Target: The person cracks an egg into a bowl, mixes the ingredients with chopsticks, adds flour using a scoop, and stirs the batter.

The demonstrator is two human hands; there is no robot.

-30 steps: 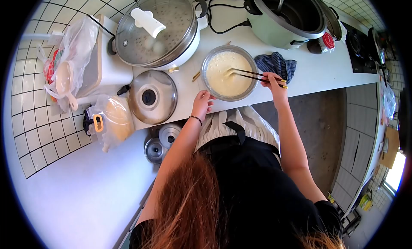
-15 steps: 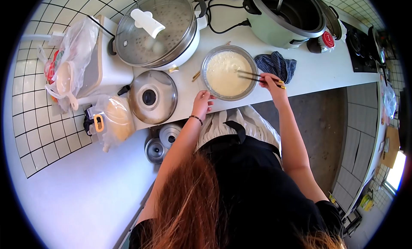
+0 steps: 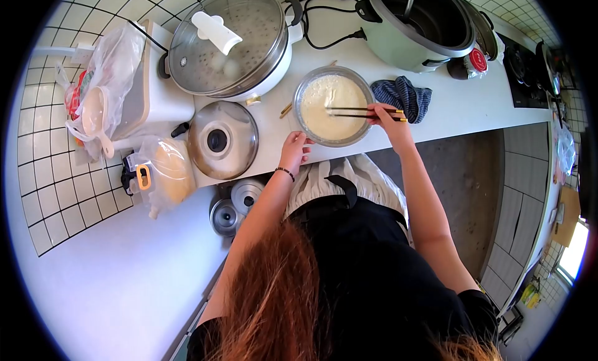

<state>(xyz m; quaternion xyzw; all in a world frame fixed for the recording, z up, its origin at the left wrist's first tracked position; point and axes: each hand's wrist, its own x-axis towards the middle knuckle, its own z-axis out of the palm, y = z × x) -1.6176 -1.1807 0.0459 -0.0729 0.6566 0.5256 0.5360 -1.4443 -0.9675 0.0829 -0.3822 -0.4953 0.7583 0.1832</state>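
A metal bowl (image 3: 300, 122) of pale, creamy batter (image 3: 321, 106) rests on the counter near its front edge. My right hand (image 3: 389, 119) grips dark chopsticks (image 3: 355, 112) by their gold-banded ends, and their tips reach into the batter. At the bowl's lower left side, my left hand (image 3: 295, 150) has its fingers curled against the rim. A dark blue striped cloth (image 3: 411, 98) lies crumpled right of the bowl. Partly hidden behind the bowl, light wooden sticks (image 3: 286, 111) show at its left.
Left of the bowl are a glass-lidded steamer (image 3: 243, 68) and a round metal lid (image 3: 240, 150). A green cooker (image 3: 398, 48) stands behind the cloth, with a red-topped jar (image 3: 478, 60) beside it. Plastic bags (image 3: 171, 174) and a white appliance (image 3: 171, 109) occupy the left end.
The chopsticks have swept through the batter, and now lie nearly level across the bowl's right half. My right hand has shifted slightly left. My left hand has stayed at the rim.
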